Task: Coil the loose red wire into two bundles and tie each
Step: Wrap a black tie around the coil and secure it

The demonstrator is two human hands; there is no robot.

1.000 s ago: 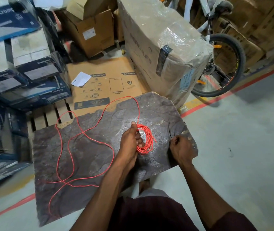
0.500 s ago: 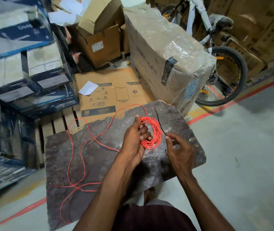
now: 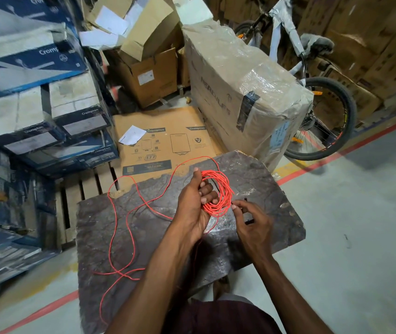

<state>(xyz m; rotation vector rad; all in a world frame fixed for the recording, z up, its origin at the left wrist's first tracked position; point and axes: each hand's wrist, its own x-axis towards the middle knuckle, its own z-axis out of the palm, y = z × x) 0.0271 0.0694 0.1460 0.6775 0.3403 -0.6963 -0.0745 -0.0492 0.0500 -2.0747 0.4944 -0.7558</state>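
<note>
Right hand [image 3: 252, 220], at 4 o'clock of the coil [image 3: 218, 191], pinches a thin black tie [image 3: 245, 199]; left hand [image 3: 192, 203], at 9 o'clock, grips the coil above the stone slab [image 3: 276, 189]. Bundle 1 is wound but untied, and the loose red wire [image 3: 119, 213] trailing toward 8 o'clock leaves bundle 2 unstarted. Versus 0.5 s ago, the tie no longer stands upright and now sits tucked low in the right fingers.

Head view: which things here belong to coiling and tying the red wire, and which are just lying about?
Job in hand: red wire coil gripped by the left hand; loose red wire trailing over the stone slab; thin black strip, probably a tie, pinched by the right hand.

Lying about: bicycle; wrapped carton; Crompton boxes; flat carton; wooden pallet.
</note>
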